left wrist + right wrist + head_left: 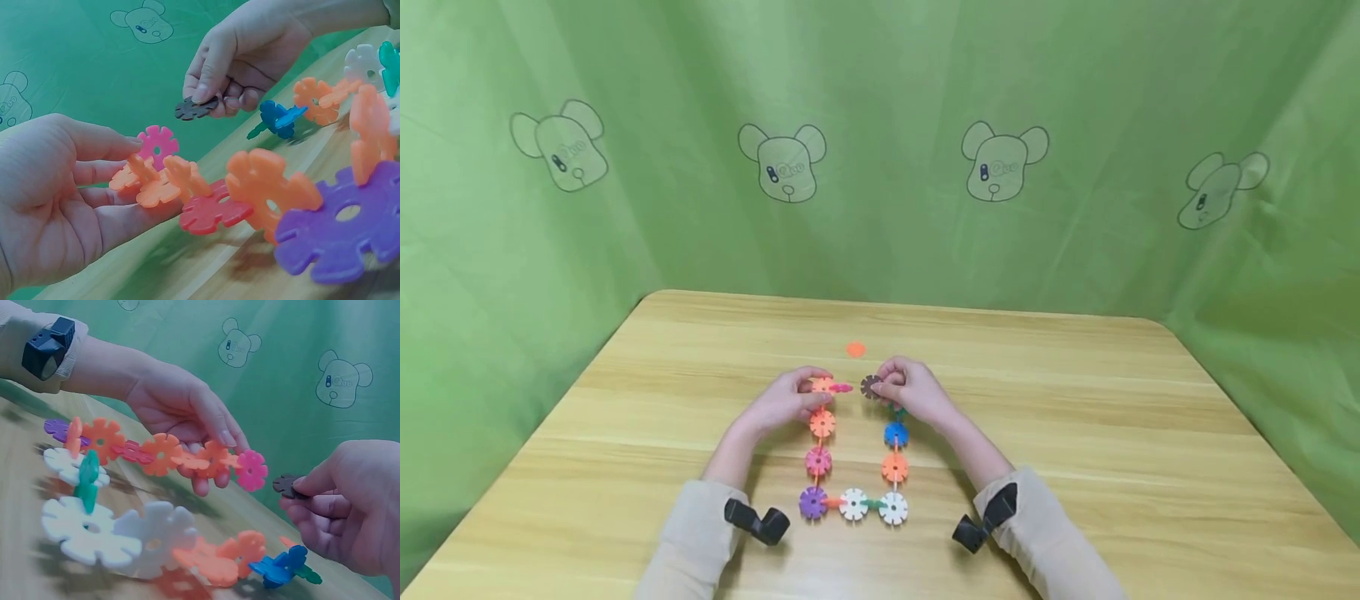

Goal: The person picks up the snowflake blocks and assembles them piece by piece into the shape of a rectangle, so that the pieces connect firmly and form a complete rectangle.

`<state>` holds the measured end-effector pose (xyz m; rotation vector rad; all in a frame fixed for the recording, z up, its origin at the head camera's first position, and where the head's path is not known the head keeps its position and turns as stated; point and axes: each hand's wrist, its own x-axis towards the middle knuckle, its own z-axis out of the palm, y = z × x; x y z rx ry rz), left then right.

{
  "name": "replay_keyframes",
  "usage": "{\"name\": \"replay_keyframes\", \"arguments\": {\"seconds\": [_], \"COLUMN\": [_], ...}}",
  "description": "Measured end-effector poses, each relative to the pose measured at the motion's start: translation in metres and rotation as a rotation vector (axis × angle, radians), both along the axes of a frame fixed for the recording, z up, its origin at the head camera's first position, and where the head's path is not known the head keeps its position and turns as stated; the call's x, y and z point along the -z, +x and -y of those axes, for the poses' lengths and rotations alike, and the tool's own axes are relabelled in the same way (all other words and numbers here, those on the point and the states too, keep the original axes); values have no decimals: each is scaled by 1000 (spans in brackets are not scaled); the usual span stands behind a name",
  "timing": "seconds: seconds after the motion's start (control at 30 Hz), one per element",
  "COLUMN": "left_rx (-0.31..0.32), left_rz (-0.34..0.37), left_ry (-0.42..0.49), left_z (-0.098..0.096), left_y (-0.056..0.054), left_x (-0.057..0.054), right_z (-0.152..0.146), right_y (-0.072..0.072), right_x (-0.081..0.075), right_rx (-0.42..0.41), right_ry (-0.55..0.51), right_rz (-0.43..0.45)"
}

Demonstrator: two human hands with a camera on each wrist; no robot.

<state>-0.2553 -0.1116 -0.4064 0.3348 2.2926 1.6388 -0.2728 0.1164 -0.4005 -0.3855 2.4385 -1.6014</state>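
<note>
Notched plastic flower discs are slotted into a U-shaped chain on the table. My left hand (pixel 784 402) holds the far end of its left side by an orange disc (pixel 823 386), thumb and fingers on either side. A pink disc (pixel 158 145) sticks out from that end, toward the right. Between thumb and fingertips my right hand (pixel 919 393) pinches a dark brown disc (pixel 286 484), apart from the pink one. Below the right hand, the chain's right side ends with a green disc (pixel 309 574) slotted into a blue disc (pixel 896 434).
A loose orange disc (pixel 856 349) lies on the wooden table (pixel 1075 400) beyond the hands. Nearer the body, the chain's bottom row has a purple disc (pixel 812 503) at the left corner and a white disc (pixel 893 508) at the right. A green curtain (pixel 880 242) surrounds the table.
</note>
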Motion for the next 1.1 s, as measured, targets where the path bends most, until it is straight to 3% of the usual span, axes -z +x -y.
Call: {"name": "replay_keyframes", "arguments": {"seconds": [0.23,0.6,0.87,1.1], "left_rx": [-25,-4,26,-12], "left_rz": [-20,-16,-37,-10], "left_ry": [17,41,91,179], "left_z": [-3,-6,-11,-18], "left_y": [2,1,1,3], "left_x": [-3,-4,0,3], "right_z": [2,5,10,8], "right_y": [8,6,20,13], "right_x": [-7,0,-16,2], "right_rx": [7,29,10,18], "right_ry": [-45,-79,-64,-97], "right_rz": [10,9,-23,-67]}}
